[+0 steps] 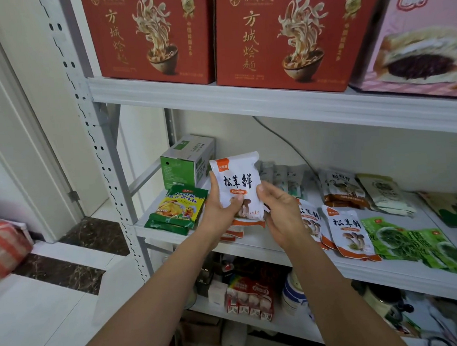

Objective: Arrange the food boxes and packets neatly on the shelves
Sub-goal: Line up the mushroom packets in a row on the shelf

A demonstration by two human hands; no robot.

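Observation:
A white mushroom-seasoning packet (pixel 237 183) with black characters and an orange label stands upright above the middle shelf (pixel 404 271). My left hand (pixel 220 209) grips its left and lower edge, thumb on the front. My right hand (pixel 279 215) pinches its right edge. Under it lies a small pile of the same white-and-orange packets (pixel 235 232). More of them (pixel 350 235) lie flat to the right. A stack of green-and-yellow chicken seasoning packets (pixel 177 209) sits at the shelf's left end.
A green-and-white carton (pixel 186 162) stands at the back left. Grey and brown pouches (pixel 340 186) and green vegetable packets (pixel 411 244) lie to the right. Two red noodle boxes (pixel 294 35) and a pink cake box (pixel 425 43) fill the upper shelf. Jars and cartons crowd the lower shelf (pixel 249 297).

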